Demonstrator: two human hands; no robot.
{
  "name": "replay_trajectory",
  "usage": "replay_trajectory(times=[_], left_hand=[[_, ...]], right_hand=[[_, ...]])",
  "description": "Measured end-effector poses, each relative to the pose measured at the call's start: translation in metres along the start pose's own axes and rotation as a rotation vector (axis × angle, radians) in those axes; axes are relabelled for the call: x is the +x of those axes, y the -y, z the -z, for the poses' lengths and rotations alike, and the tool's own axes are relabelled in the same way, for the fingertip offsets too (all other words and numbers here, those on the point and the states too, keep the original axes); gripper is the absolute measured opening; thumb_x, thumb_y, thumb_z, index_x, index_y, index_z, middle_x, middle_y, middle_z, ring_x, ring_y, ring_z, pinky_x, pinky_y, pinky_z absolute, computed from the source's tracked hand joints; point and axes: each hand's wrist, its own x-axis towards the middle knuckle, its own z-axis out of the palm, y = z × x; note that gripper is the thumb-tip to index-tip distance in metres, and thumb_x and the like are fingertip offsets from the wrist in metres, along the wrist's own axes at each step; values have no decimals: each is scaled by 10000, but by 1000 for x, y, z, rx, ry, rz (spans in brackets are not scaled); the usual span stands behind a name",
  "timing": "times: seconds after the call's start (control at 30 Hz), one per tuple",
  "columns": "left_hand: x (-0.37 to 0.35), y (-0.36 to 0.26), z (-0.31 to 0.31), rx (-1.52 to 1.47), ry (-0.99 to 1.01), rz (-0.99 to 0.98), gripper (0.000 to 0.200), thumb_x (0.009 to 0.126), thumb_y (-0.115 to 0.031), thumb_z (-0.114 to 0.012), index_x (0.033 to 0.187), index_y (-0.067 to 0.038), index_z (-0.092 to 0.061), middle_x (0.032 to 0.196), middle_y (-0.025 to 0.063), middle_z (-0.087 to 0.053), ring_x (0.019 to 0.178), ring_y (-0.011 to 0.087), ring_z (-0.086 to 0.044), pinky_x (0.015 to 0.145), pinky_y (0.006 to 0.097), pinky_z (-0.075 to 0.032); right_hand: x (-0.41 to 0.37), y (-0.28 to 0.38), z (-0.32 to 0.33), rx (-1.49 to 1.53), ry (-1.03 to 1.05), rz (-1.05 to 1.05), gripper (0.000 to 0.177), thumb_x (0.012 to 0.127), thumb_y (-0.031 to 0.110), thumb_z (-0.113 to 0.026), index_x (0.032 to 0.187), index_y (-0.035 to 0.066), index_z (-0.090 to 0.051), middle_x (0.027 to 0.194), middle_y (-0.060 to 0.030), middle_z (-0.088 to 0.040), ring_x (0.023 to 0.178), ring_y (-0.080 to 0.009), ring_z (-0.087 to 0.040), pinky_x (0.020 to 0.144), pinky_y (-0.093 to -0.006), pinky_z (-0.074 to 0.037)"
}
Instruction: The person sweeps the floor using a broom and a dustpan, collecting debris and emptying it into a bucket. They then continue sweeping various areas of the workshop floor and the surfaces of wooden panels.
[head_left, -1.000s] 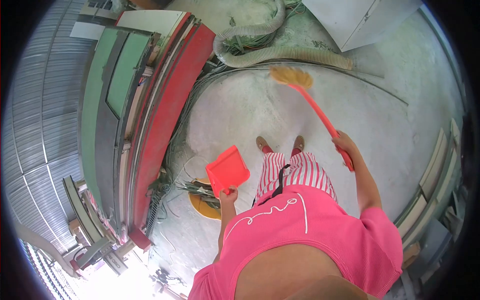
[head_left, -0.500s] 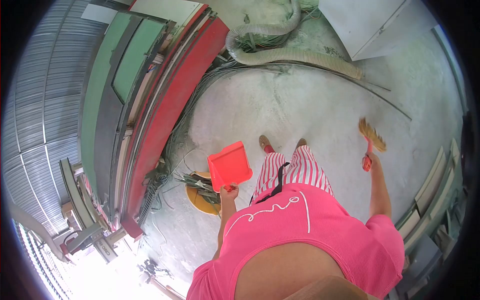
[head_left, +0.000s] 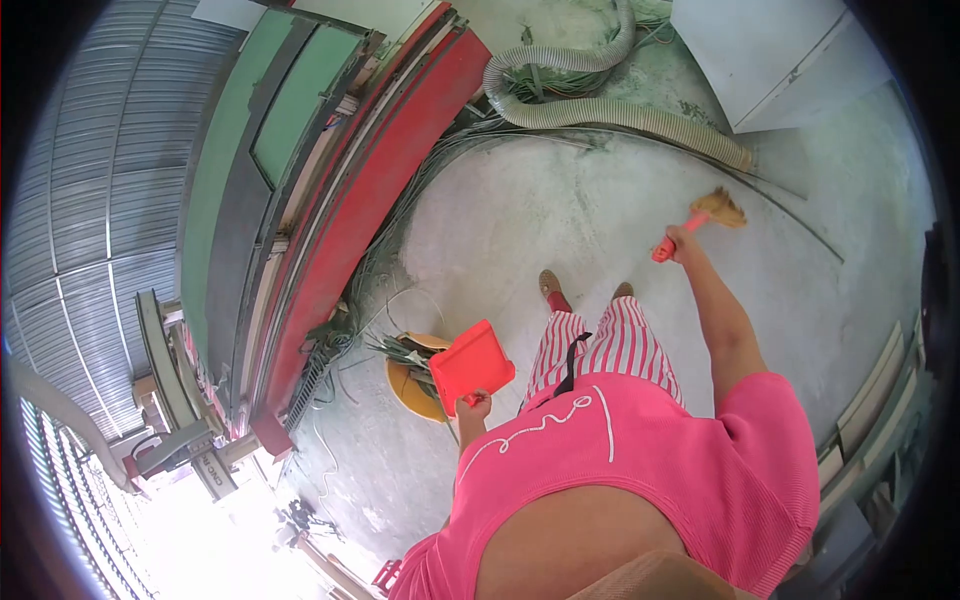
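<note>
My left hand (head_left: 474,404) is closed round the handle of a red dustpan (head_left: 472,362), held low on my left side. Behind the dustpan stands a yellow container (head_left: 414,391) with dark strips sticking out of it; the pan overlaps its edge in this view. My right arm reaches forward, and my right hand (head_left: 680,243) grips the red handle of a hand brush (head_left: 719,207). The brush's tan bristles point away to the right, over the grey floor (head_left: 580,190).
A long machine with a red side panel (head_left: 375,220) runs along the left. Ahead lie a ribbed hose (head_left: 640,115) and cables on the floor, beside a white cabinet (head_left: 770,60). Boards (head_left: 865,400) lean at the right edge.
My right hand has swung the brush forward and inward, turning its bristles toward the right. The dustpan has tilted and now overlaps more of the yellow container. My view has shifted slightly.
</note>
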Motion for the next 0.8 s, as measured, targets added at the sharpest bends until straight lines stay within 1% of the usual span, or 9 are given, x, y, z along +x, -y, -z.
replay_trajectory(times=[0.1, 0.17, 0.2, 0.27, 0.33, 0.4, 0.53, 0.73, 0.8], left_hand=[[5, 0, 16, -28, -13, -13, 130, 543, 67, -381, 646, -8, -355, 615, 73, -370, 541, 194, -406, 518, 295, -408], [4, 0, 25, -18, 30, 7, 159, 542, 81, -376, 680, 5, -358, 639, 76, -375, 565, 194, -414, 531, 296, -408], [0, 2, 27, -25, 32, 2, 159, 542, 81, -376, 680, 5, -358, 639, 76, -375, 565, 194, -414, 531, 296, -408], [-13, 5, 32, -20, 55, -18, 165, 549, 91, -374, 696, 17, -357, 661, 81, -383, 595, 194, -421, 547, 299, -410], [-8, 1, 37, -65, 1, 21, 162, 554, 93, -377, 695, 16, -356, 664, 80, -383, 604, 192, -421, 552, 299, -410], [-8, -1, 38, -103, -55, 64, 158, 560, 94, -380, 695, 16, -355, 667, 79, -383, 613, 190, -421, 557, 300, -410], [-12, 2, 35, -82, -101, 6, 140, 571, 84, -390, 683, 8, -355, 659, 75, -377, 606, 186, -418, 559, 299, -410], [-12, 13, 18, -17, -45, -60, 149, 565, 71, -404, 687, -3, -362, 622, 67, -367, 587, 192, -416, 556, 310, -408], [0, 9, 13, -8, -33, -36, 152, 563, 66, -408, 690, -6, -365, 614, 65, -366, 583, 194, -417, 552, 311, -407]], right_hand=[[17, -1, -40, -27, 85, 19, 99, 648, 14, -423, 736, 33, -382, 633, -99, -402, 503, -243, -458, 501, -444, -472], [61, -9, -63, -273, -79, 62, 117, 660, 5, -413, 773, 20, -386, 652, -106, -415, 518, -248, -476, 492, -440, -474], [58, -8, -73, -277, -71, 60, 117, 660, 5, -413, 773, 20, -386, 652, -106, -415, 518, -248, -476, 492, -440, -474], [33, 2, -106, -434, 48, 31, 101, 677, 10, -405, 777, 2, -393, 658, -114, -424, 548, -263, -511, 474, -426, -475], [0, 11, -128, -422, 85, -79, 111, 689, 14, -405, 792, -24, -392, 681, -130, -444, 529, -282, -524, 463, -423, -480], [5, 10, -136, -592, 179, -2, 250, 684, -25, -402, 924, -91, -378, 784, -241, -479, 617, -367, -567, 480, -474, -484], [9, 8, -135, -844, 236, -45, 236, 692, -2, -405, 904, -103, -385, 738, -237, -500, 569, -380, -564, 466, -474, -482], [16, 20, -97, -1125, 239, 26, 185, 705, 54, -440, 827, -85, -451, 681, -196, -528, 540, -345, -566, 454, -438, -488], [12, 26, -90, -1239, 218, 97, 158, 649, 71, -488, 748, -51, -482, 617, -124, -529, 488, -231, -535, 405, -356, -447]])
